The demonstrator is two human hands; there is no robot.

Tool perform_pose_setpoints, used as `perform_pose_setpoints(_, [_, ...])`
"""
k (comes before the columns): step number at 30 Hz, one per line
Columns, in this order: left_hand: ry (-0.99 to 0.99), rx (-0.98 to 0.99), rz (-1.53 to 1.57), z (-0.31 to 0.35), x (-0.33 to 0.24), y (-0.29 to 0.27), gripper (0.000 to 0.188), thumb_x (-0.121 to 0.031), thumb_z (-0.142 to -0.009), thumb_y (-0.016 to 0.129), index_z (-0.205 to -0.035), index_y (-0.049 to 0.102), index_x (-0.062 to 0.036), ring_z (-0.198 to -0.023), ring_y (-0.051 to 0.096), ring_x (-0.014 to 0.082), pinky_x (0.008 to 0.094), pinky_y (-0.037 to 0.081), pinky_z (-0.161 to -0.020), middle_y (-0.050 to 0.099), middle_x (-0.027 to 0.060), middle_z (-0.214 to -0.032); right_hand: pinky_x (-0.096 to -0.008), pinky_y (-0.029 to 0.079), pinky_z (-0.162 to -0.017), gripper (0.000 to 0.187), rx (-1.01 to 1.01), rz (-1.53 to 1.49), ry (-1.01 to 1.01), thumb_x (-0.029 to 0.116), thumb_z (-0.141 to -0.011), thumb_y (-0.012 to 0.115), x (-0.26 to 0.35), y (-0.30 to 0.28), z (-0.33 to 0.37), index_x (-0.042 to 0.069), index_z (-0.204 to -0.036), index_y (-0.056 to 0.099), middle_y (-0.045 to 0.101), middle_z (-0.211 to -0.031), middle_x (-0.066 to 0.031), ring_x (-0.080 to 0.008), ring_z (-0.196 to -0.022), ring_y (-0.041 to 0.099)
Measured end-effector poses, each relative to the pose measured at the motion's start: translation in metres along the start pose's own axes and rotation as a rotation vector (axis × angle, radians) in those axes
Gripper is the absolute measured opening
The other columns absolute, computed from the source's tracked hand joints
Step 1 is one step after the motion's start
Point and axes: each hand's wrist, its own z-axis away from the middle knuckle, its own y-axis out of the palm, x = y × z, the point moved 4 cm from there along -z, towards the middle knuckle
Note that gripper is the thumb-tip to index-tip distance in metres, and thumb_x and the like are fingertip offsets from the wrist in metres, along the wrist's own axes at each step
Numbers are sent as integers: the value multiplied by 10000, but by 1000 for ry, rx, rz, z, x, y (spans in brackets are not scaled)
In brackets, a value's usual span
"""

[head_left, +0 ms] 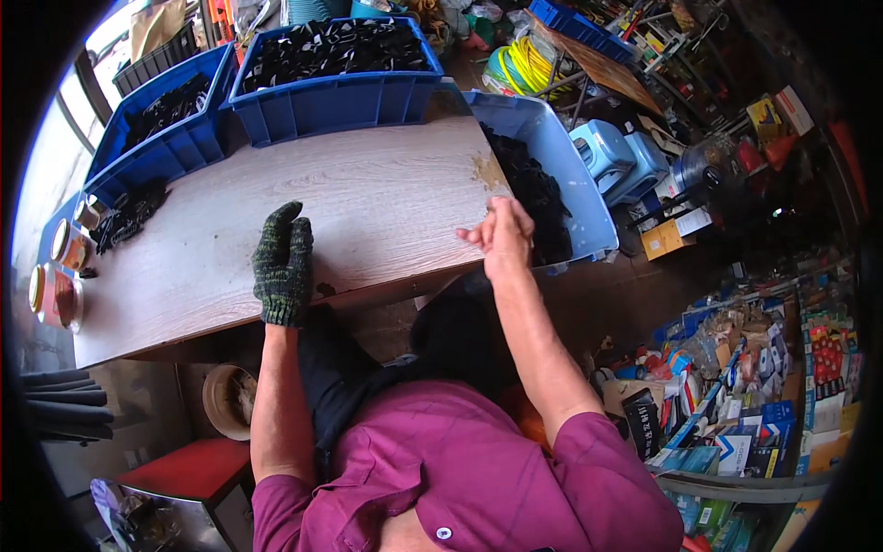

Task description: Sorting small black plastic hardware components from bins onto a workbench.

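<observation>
My left hand (283,264) wears a dark green and black knitted glove. It hovers at the near edge of the wooden table (359,198), fingers extended close together with the thumb beside them, and nothing shows in it. My right hand (506,237) is bare, over the table's right corner beside a light blue tub (584,198). Its fingers are loosely bent and apart, with no object visible among them. Dark black pieces (533,189) fill part of that tub. A pile of small black parts (129,213) lies on the table's left side.
Two blue crates, one large (336,101) and one at its left (156,152), hold black parts at the table's far side. Jars (69,244) stand along the left edge. Light blue stools (602,152) and packed shelves (745,432) are to the right.
</observation>
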Motion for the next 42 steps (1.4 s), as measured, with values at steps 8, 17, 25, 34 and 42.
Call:
perform_pose_setpoints(8, [-35,-28,71,1,1,3,278,-114,-975,602,-1242,612,-36,-863,564,84,248,490,-773,650,24,-1044,-379,572,-566,158,119,50,-81,186,-947,567,-8,27,13,49,-868,573,392,-491,10,-112,-435,456])
perform_pose_setpoints(17, [-20,-15,14,0,-5,5,266,-133,-974,611,-1230,623,-61,-806,537,70,235,478,-740,640,2,-996,-360,569,-570,132,91,-19,-76,158,-929,583,-15,25,12,60,-842,568,433,-528,10,-94,-432,454])
perform_pose_setpoints(25, [-18,-4,-47,-2,1,3,275,-114,-966,623,-1239,620,-72,-846,543,51,218,474,-755,653,-15,-1091,-334,562,-546,134,91,-59,-115,150,-922,602,-20,25,13,44,-847,568,502,-605,-4,-87,-428,456])
perform_pose_setpoints(34, [76,-11,-153,-5,4,3,281,-118,-963,613,-1234,617,-44,-955,602,127,268,478,-875,666,55,-1131,-312,559,-539,164,88,-7,-158,162,-951,605,-24,22,12,29,-867,561,502,-625,-4,-82,-435,461])
perform_pose_setpoints(42, [173,-47,-259,-10,10,0,246,-89,-946,627,-1186,637,-37,-1033,620,157,298,463,-947,684,75,-1127,-323,567,-548,127,133,-70,-210,142,-951,600,-34,25,6,41,-891,552,501,-656,1,-79,-452,472])
